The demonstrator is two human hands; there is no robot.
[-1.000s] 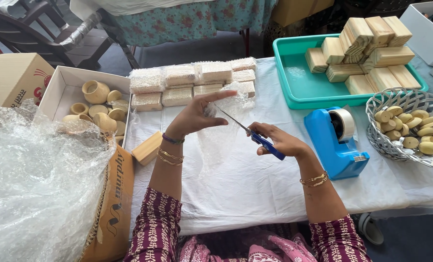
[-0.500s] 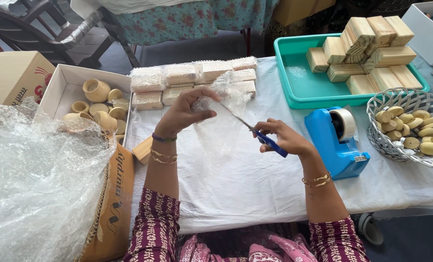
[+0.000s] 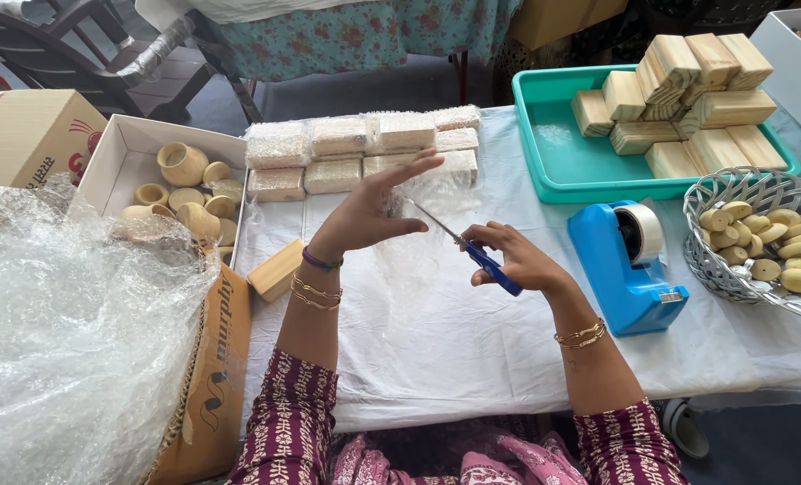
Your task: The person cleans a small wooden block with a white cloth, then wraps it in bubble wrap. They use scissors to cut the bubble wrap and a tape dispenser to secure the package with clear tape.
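Note:
My right hand (image 3: 519, 259) grips blue-handled scissors (image 3: 470, 249) whose blades point up-left into a clear sheet of bubble wrap (image 3: 436, 199). My left hand (image 3: 369, 211) is raised with fingers stretched out, holding up that sheet by its left side. A bare wooden block (image 3: 277, 269) lies on the white table cover just left of my left wrist. Behind my hands sits a row of blocks wrapped in bubble wrap (image 3: 355, 148).
A blue tape dispenser (image 3: 629, 260) stands right of my right hand. A green tray (image 3: 562, 157) with stacked wooden blocks is at back right, a wire basket (image 3: 715, 260) of small wooden pieces far right. A white box (image 3: 122, 148) of wooden cups and a bubble-wrap heap (image 3: 68, 332) lie left.
My left hand dropped onto the bubble wrap sheet, then lifted again with it. The scissors stayed at the sheet, shifting slightly.

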